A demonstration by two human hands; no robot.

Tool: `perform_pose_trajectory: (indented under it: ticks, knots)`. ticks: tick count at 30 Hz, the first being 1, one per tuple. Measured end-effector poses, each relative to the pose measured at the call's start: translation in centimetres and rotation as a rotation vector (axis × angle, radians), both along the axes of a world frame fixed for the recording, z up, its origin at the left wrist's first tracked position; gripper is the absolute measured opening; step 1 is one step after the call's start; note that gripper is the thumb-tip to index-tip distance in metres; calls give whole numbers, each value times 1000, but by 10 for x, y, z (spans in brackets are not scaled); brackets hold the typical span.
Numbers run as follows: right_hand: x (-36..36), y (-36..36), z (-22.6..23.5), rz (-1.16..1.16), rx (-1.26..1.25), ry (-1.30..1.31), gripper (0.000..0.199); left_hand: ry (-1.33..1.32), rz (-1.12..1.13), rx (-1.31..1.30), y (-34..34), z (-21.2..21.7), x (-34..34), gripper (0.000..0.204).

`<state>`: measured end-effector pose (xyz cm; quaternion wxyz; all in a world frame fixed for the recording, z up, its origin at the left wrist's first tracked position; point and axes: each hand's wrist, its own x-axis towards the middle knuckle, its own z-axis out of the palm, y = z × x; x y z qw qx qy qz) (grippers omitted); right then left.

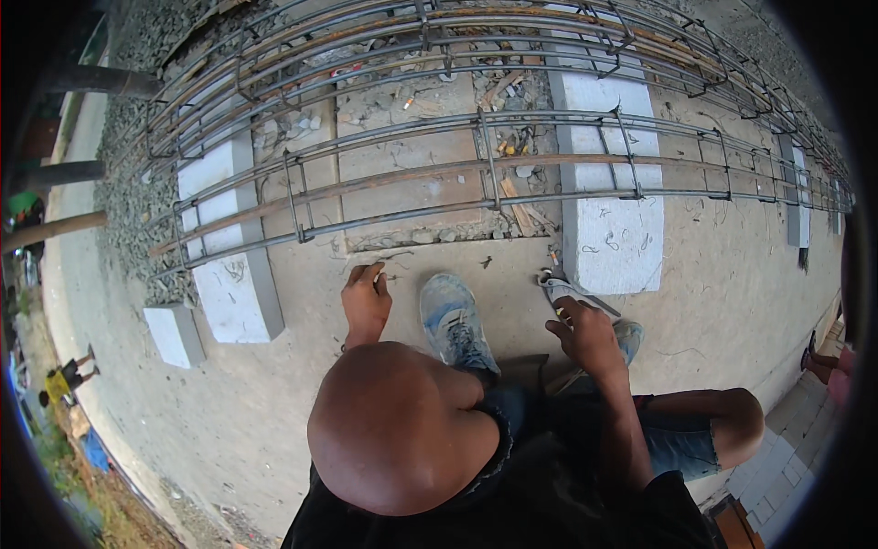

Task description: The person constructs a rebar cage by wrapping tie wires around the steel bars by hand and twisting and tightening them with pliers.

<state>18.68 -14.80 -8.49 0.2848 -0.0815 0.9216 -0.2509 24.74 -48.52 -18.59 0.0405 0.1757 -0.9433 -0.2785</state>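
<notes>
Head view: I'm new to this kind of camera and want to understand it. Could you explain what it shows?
There is no machine: a person wears the camera on their head, looking down, and its wide lens bends straight edges. The left hand is curled over the concrete floor; the right hand is at a grey tool. Whether either hand grips anything is hard to tell. A stained shoe stands between them. Ahead, cages of metal bars lie across white blocks.

A grey, slender tool (556,291), partly hidden at the right hand (590,339), slants near the white block's (615,242) near end.
</notes>
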Motion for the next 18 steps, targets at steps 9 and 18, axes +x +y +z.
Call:
perform_pose_trajectory:
  ticks: [9,18]
  knots:
    - [-13,-12,14,108,-8,-30,33,-2,-177,-49,4,-16,-24,23]
    - [-49,113,176,-45,79,128,39,216,-226,420,39,66,-65,16]
